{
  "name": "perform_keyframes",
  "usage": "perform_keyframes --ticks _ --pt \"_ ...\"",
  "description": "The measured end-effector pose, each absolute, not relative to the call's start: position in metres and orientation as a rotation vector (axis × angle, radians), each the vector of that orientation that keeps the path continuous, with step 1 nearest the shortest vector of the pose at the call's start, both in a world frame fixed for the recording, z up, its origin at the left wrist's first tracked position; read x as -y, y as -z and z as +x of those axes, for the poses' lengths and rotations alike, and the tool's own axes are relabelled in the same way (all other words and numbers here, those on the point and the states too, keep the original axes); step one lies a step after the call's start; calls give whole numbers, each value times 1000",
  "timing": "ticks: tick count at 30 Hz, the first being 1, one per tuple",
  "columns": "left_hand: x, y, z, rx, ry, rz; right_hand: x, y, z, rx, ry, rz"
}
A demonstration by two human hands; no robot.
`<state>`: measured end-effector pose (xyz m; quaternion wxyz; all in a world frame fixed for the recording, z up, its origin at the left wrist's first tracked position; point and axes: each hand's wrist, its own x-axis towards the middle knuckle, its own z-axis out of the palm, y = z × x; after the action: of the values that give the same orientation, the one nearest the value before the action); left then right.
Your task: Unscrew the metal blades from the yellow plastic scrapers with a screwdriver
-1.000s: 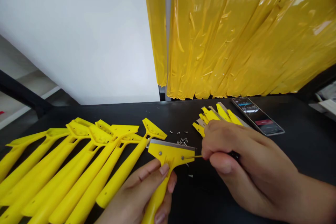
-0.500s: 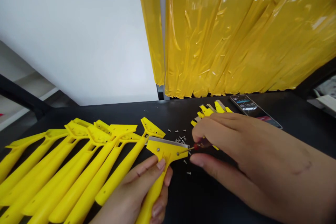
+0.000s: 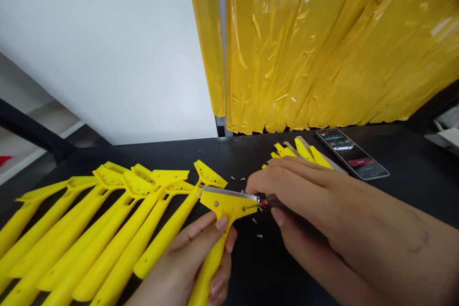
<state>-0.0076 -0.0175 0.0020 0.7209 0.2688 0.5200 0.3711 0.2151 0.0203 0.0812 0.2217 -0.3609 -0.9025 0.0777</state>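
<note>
My left hand point(image 3: 195, 253) is closed around the handle of a yellow scraper point(image 3: 229, 208), its head facing away from me with a metal blade along the far edge. Two screws sit in that head, one left and one right. A small screwdriver point(image 3: 264, 202) with a red handle is pinched in my right hand point(image 3: 322, 205). Its thin shaft points left, and the tip is at the right screw point(image 3: 244, 208). Most of the screwdriver's handle is hidden by my fingers. Loose small screws point(image 3: 258, 236) lie on the black table beside the scraper head.
Several yellow scraper handles point(image 3: 107, 229) lie in a row at the left. Yellow blade-holder pieces with metal blades point(image 3: 303, 149) are piled beyond my right hand. A phone point(image 3: 353, 153) showing a timer lies at the right. Yellow plastic sheeting point(image 3: 304, 48) hangs behind the table.
My right hand has turned and shifted slightly, its index finger now farther left over the loose screws. The screwdriver tip stays at the right screw. The scraper and my left hand have hardly moved.
</note>
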Motion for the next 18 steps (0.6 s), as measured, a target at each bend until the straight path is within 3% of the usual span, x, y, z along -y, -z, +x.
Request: perform_keyframes --ticks 18 --pt "18 -1 -6 -1141 -804 600 -29 -78 216 2500 -201 -971"
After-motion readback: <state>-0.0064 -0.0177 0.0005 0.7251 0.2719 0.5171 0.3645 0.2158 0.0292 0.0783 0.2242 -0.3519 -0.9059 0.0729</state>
